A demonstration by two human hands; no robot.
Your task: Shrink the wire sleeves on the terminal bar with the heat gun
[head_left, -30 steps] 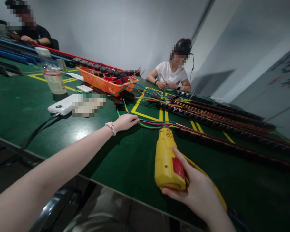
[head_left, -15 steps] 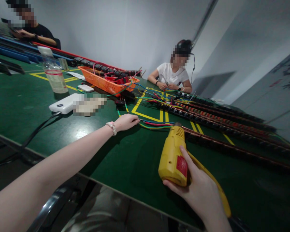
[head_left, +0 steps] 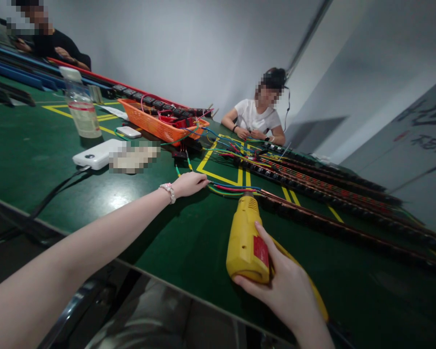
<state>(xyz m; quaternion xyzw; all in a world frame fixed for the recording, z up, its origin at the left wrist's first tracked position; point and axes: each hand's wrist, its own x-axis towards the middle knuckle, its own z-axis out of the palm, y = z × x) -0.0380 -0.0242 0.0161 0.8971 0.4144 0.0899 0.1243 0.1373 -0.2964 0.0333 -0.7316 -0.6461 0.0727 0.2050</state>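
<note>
In my right hand (head_left: pixel 276 271) is a yellow heat gun (head_left: pixel 245 237) with a red label, its nozzle pointing away from me. The nozzle end lies close beside a bundle of blue, red and green-yellow wires (head_left: pixel 232 188); whether it touches them I cannot tell. My left hand (head_left: pixel 191 184) pinches the left end of these wires, low over the green table (head_left: pixel 189 252). To the right the wires run into a long dark strip (head_left: pixel 312 214) with copper-coloured conductors along it.
An orange basket (head_left: pixel 148 122) with wired parts stands behind my left hand. Left of it are a bottle (head_left: pixel 80 109), a white power bank (head_left: pixel 100 155) with a black cable, and a small white case (head_left: pixel 129 132). More strips (head_left: pixel 294 179) lie right. Two people sit across the table.
My right hand has moved the heat gun left along the wires, toward my left hand. My left hand keeps its hold in nearly the same place. The person at far left has shifted their hands.
</note>
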